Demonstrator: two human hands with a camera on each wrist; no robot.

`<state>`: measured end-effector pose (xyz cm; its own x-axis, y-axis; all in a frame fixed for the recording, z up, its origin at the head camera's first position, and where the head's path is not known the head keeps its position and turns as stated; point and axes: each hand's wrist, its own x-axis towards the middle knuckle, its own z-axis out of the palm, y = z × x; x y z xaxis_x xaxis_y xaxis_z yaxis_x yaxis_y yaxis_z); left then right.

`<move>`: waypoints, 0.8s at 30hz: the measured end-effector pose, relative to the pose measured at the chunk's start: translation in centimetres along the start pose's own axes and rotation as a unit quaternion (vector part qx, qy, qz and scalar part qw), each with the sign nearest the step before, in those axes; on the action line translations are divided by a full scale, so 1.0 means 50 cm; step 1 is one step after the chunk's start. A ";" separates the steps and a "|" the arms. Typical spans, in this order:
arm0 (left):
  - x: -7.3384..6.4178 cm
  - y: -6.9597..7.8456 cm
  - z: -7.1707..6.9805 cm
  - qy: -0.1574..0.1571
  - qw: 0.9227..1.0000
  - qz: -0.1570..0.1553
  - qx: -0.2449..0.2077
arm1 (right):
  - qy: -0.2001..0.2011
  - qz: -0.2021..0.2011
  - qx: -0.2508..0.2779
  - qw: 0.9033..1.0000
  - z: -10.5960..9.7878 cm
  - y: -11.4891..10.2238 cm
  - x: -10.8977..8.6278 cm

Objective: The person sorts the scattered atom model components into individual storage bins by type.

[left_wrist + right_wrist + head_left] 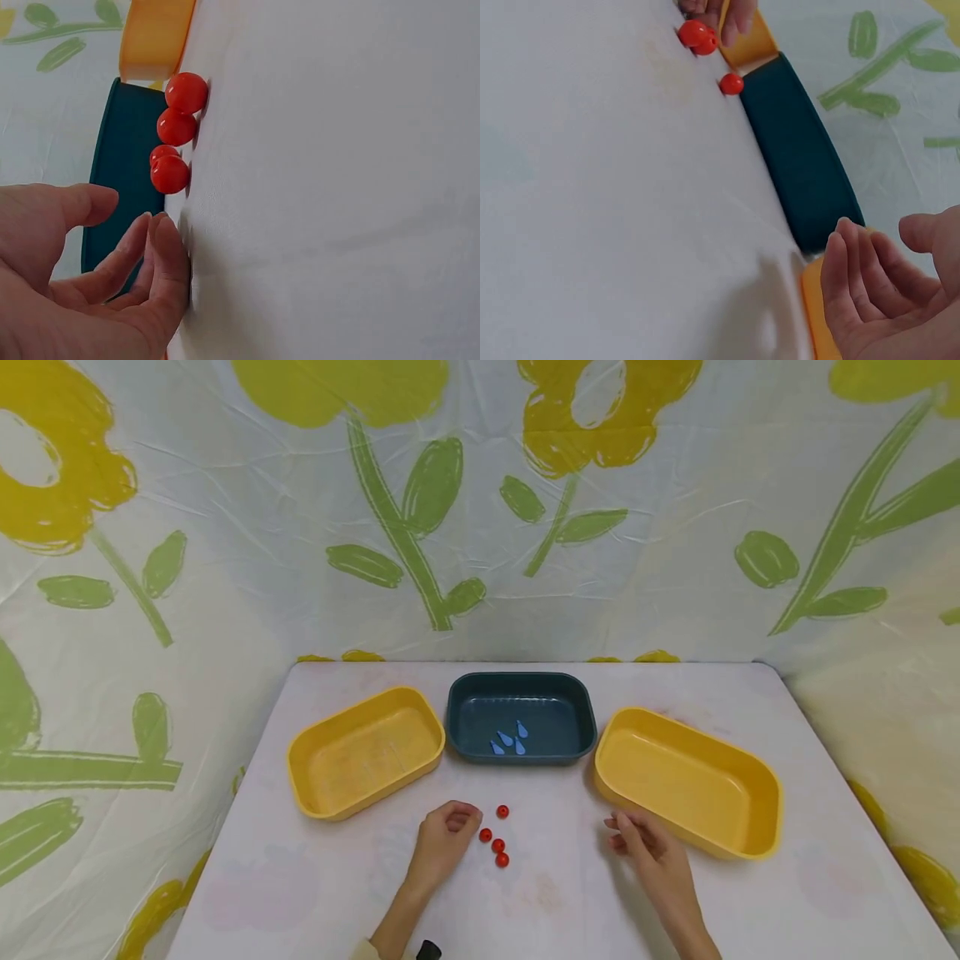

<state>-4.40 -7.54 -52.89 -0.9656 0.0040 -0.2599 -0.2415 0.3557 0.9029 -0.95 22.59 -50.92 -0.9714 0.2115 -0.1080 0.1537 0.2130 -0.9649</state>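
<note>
So the left hand (442, 843) had its fingers bent with the tips close together, and the thumb stood clear of them, gap plain in the left wrist view. Those fingertips were just beside four red beads (498, 845) sitting right on the white table (555, 927): three bunched up, one slightly apart on the far side. You could make out a hole in at least one.

The right hand (651, 850) was loosely curled too, thumb well off the fingers, hovering by the near side of the right-side yellow bin (675, 777). Can't tell if it touched the bin.

Further out, a dark teal bin (465, 727) was in the middle with four blue teardrop pieces (505, 739) in it. The left-side yellow bin (330, 772) had faint pale streaks inside, too vague to identify. Behind everything hung a flower-print cloth (675, 527).
</note>
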 end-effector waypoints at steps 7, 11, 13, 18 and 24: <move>-0.011 -0.002 0.001 0.002 1.000 -0.004 0.011 | 0.002 0.035 0.026 0.999 -0.027 0.013 -0.006; -0.015 -0.002 0.003 0.004 1.000 -0.007 0.018 | -0.001 0.064 0.063 0.996 -0.044 0.021 -0.008; -0.016 -0.002 0.004 0.005 1.000 -0.008 0.021 | -0.002 0.073 0.079 0.994 -0.051 0.026 -0.009; -0.020 0.000 0.008 0.007 1.000 -0.004 0.013 | 0.004 0.082 0.093 0.992 -0.064 0.037 -0.008; -0.021 0.003 0.014 0.014 1.000 -0.004 0.007 | 0.023 0.086 0.118 0.989 -0.074 0.040 -0.012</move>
<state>-3.36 -6.82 -52.72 -0.9658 -0.0249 -0.2583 -0.2490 0.3691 0.8954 0.62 26.43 -51.90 -0.9243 0.2693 -0.2706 0.2651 -0.0573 -0.9625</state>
